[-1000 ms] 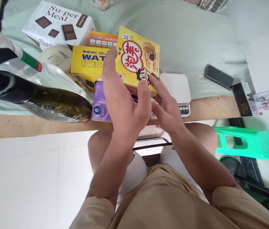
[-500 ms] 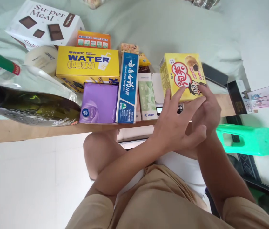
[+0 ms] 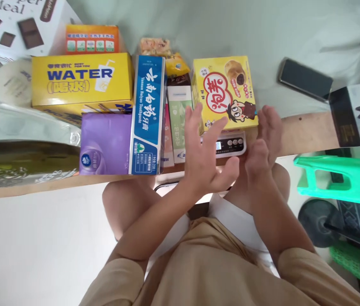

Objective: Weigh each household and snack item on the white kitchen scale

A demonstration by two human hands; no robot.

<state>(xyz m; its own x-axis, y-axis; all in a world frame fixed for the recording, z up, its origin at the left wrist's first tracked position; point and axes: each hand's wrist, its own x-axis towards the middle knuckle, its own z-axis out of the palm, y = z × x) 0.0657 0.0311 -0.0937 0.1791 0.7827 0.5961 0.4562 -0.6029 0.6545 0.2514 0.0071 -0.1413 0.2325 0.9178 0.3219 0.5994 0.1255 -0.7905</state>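
A yellow snack box (image 3: 219,89) with a cartoon figure lies on a small white digital scale (image 3: 239,147); the scale's lit display and round buttons show below the box. My left hand (image 3: 203,153) is open, fingers spread, in front of the box's lower left corner and covering part of the scale. Whether its fingertips touch the box I cannot tell. My right hand (image 3: 264,140) is open beside the box's lower right corner, fingers stretched upward. Left of the scale lie a pale green box (image 3: 180,110) and a blue toothpaste box (image 3: 148,114).
Farther left are a purple tissue pack (image 3: 106,144), a yellow WATER box (image 3: 80,80), an orange box (image 3: 92,40), a white carton (image 3: 17,25) and a dark glass bottle (image 3: 17,163). At right are a phone (image 3: 305,78), a black box (image 3: 345,119) and a green plastic stool (image 3: 358,178).
My hands have moved apart, from crossing in front of the box to either side of its lower edge. The view has shifted to the right, showing more of the scale and phone.
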